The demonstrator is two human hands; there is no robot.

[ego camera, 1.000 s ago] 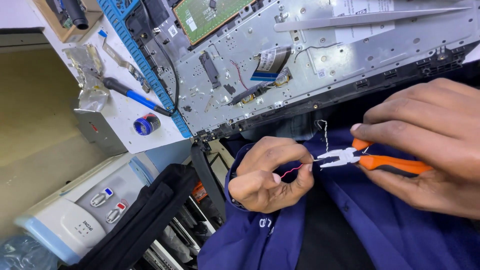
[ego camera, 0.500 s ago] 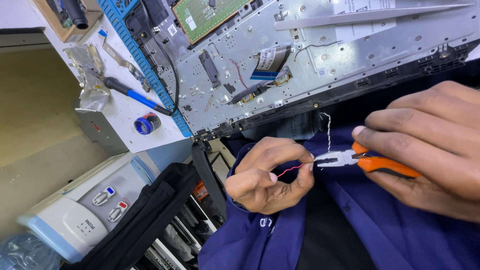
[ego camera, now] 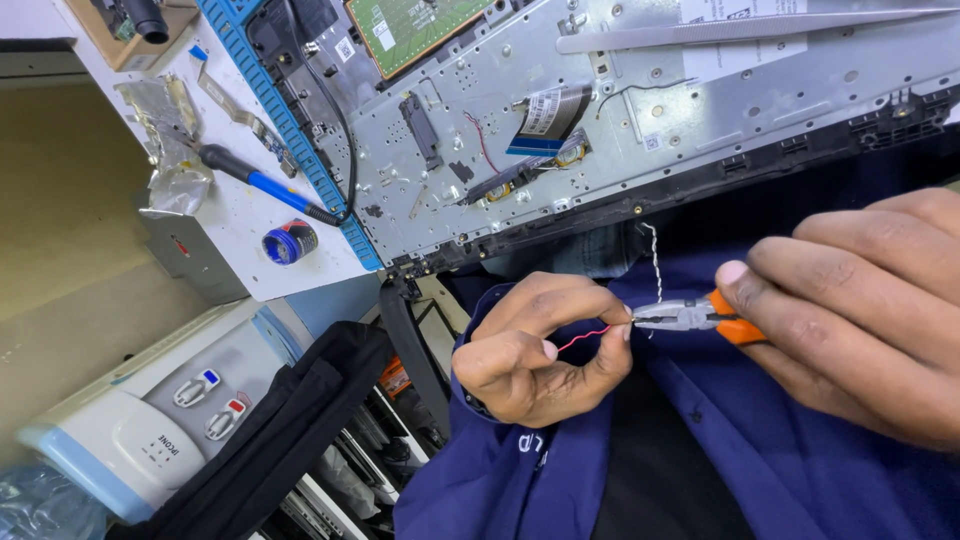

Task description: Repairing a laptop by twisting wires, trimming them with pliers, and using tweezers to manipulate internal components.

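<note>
While pinching one red wire (ego camera: pixel 583 337), left hand (ego camera: pixel 530 350); right hand (ego camera: pixel 860 310) around one orange-handled pliers (ego camera: pixel 690 318).

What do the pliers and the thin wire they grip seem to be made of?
Pliers: bare grey metal nose with a dull shine; orange handles look like a plastic or rubber sleeve. Thin wire: red part looks plastic-coated; the twisted pale strand rising above the nose looks like bare metal, probably.

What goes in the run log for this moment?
left hand: pinches red wire | right hand: holds pliers on wire end | laptop chassis: behind
</note>
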